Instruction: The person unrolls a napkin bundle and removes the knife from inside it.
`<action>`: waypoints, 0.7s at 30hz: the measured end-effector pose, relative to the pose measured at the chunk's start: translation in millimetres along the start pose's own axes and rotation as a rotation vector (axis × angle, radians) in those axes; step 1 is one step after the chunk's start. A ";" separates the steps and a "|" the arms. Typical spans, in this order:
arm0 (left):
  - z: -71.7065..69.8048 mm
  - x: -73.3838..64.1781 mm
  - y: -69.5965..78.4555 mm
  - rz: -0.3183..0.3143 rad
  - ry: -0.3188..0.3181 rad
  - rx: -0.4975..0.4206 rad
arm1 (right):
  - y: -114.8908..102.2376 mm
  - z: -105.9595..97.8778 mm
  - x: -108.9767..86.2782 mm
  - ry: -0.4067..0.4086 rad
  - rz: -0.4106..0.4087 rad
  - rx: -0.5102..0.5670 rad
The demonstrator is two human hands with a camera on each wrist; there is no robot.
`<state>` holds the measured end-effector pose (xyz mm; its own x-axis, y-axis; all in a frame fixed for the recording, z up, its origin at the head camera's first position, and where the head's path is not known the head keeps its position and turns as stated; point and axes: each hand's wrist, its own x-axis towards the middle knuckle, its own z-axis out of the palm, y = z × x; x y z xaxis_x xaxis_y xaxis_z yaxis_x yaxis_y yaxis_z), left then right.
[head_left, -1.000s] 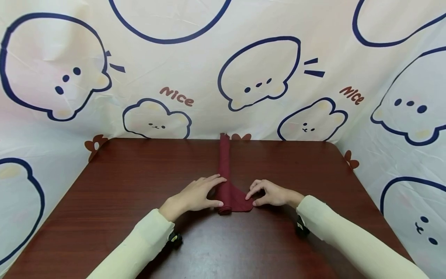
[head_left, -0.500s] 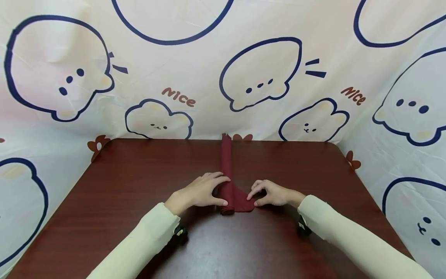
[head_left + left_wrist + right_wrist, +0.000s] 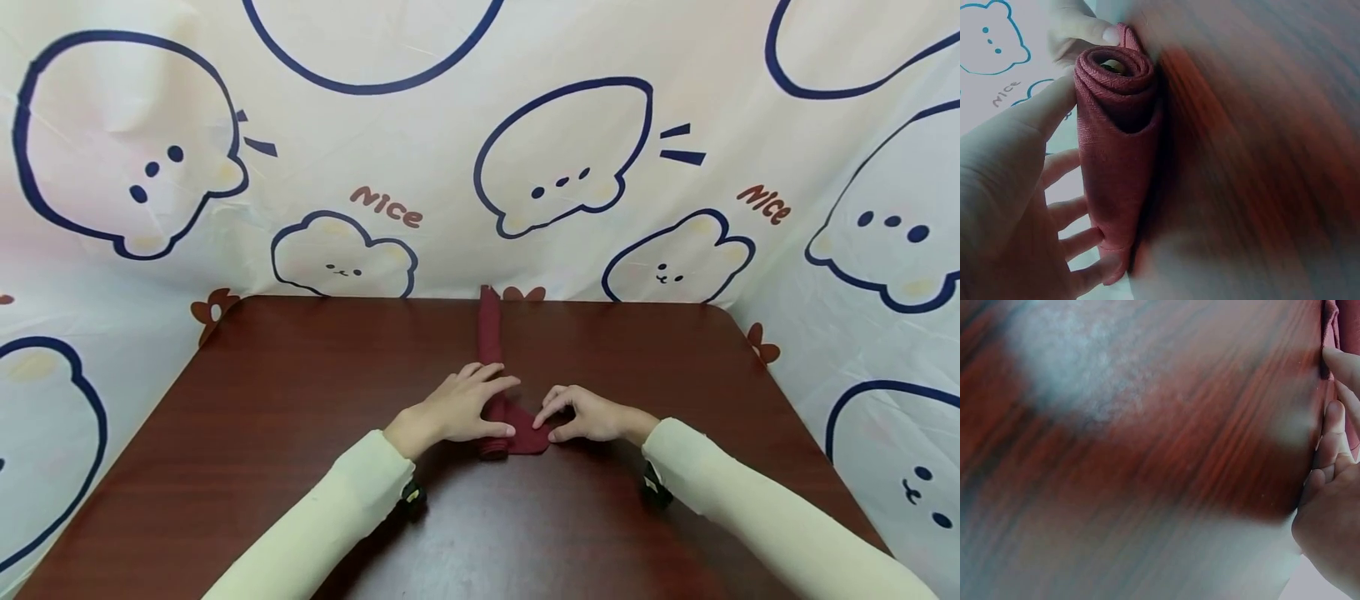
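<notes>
A dark red cloth (image 3: 489,329) lies on the table, rolled into a long tube that runs away from me to the far edge. Its near end shows several spiral layers in the left wrist view. A loose flap (image 3: 528,435) spreads flat to the right of the tube's near part. My left hand (image 3: 461,408) rests across the roll with fingers spread, the thumb near its front end. At the flap's right corner, my right hand (image 3: 596,417) pinches the cloth between thumb and forefinger. Part of the roll is hidden under the left hand.
The brown wood-grain table (image 3: 300,358) reaches back to a pale cartoon-printed curtain (image 3: 435,150), which also hangs at both sides. Each wrist wears a small dark camera; one is the left wrist camera (image 3: 412,497).
My left hand has moved to the right over the roll, which has turned slightly rightward, narrowing the flat flap a little. The right hand stays at the flap's corner.
</notes>
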<state>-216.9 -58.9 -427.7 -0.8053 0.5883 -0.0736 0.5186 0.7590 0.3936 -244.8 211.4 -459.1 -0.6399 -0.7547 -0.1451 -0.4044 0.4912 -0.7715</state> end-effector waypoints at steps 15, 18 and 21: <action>-3.4 -11.3 -5.7 -0.028 -0.021 -0.035 | 0.2 2.4 -3.0 -0.015 -0.005 0.010; -4.6 -12.0 -8.9 -0.033 -0.018 -0.025 | -0.3 1.3 -2.1 -0.016 -0.009 0.004; -6.5 -13.1 -12.2 -0.045 -0.003 -0.017 | -0.9 0.0 -0.5 -0.005 -0.014 0.002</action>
<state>-214.6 -77.7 -425.6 -0.8267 0.5547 -0.0943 0.4770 0.7798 0.4055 -244.1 211.4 -458.3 -0.6309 -0.7637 -0.1370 -0.4121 0.4794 -0.7748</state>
